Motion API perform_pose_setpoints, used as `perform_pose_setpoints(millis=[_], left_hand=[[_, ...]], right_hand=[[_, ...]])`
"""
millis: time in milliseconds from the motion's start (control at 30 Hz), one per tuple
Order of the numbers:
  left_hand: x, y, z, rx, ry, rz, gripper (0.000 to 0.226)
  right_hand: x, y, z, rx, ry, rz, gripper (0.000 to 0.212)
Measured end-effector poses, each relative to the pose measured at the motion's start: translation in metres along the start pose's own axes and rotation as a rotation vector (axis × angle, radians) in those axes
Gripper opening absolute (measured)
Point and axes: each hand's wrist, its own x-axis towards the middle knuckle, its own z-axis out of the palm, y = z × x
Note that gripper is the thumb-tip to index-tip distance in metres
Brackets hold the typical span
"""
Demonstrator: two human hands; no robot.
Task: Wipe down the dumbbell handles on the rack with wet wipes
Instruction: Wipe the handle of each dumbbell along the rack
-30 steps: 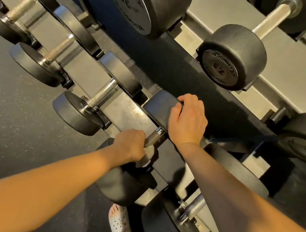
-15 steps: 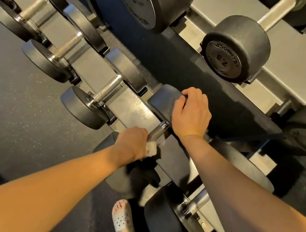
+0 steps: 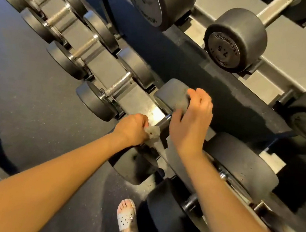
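Fingers of the left hand (image 3: 131, 129) were curled tight round a crumpled wet wipe (image 3: 153, 133), pressing it onto the near end of a steel dumbbell handle (image 3: 164, 121) on the lower tier of the rack (image 3: 104, 65). Just beyond, the right hand (image 3: 191, 124) lay by that dumbbell's far head (image 3: 170, 96), its fingers loose and spread rather than gripping; blur hid whether they touched it. The handle looked stiff, and likely slick once damp. The wipe was soft and would bunch, so wrapping it round the bar and twisting seemed the sound hold. The dumbbell itself looked heavy, best left seated and steadied at the head. Farther along the row lay a neighbouring handle (image 3: 118, 86), and a 7.5 dumbbell (image 3: 232, 40) sat on the tier above.
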Motion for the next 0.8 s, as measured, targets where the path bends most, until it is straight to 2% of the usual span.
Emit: perform_pose_setpoints(millis=[67,167,267,333,400,467,500,533,600,667,733,800], left_hand=[[-0.002,-0.004,-0.003,-0.207,0.001,-0.017,0.02],[-0.009,-0.003,-0.01,-0.434,-0.134,0.035,0.027],[-0.015,-0.001,-0.018,-0.414,-0.264,0.099,0.009],[-0.018,-0.007,-0.017,-0.419,-0.255,0.128,0.02],[-0.024,-0.016,-0.013,-0.339,-0.134,0.178,0.023],[-0.03,-0.03,-0.003,-0.1,0.135,0.211,0.025],[-0.032,-0.038,0.004,-0.021,0.254,0.196,0.03],[-0.035,-0.044,0.011,0.013,0.322,0.177,0.037],[-0.04,-0.054,0.03,0.003,0.36,0.206,0.05],[-0.045,-0.057,0.047,-0.08,0.424,0.223,0.048],[-0.046,-0.057,0.049,-0.192,0.477,0.187,0.038],[-0.048,-0.056,0.048,-0.23,0.494,0.169,0.028]], right_hand=[[-0.05,-0.011,-0.011,0.16,-0.093,0.006,0.034],[-0.088,-0.015,0.003,0.397,-0.343,0.302,0.034],[-0.087,-0.01,0.025,0.635,-0.336,0.531,0.023],[-0.079,-0.006,0.034,0.797,-0.28,0.751,0.018],[-0.065,-0.001,0.036,0.933,-0.222,1.049,0.013],[-0.046,0.008,0.04,1.068,-0.087,1.3,0.011],[-0.037,0.013,0.045,1.124,-0.015,1.364,0.012],[-0.03,0.015,0.051,1.159,0.029,1.382,0.012],[-0.022,0.013,0.063,1.113,-0.004,1.331,0.01],[-0.026,0.008,0.073,0.92,-0.043,1.241,0.015],[-0.043,0.006,0.078,0.754,-0.163,1.117,0.018],[-0.067,0.008,0.08,0.589,-0.416,0.917,0.021]])
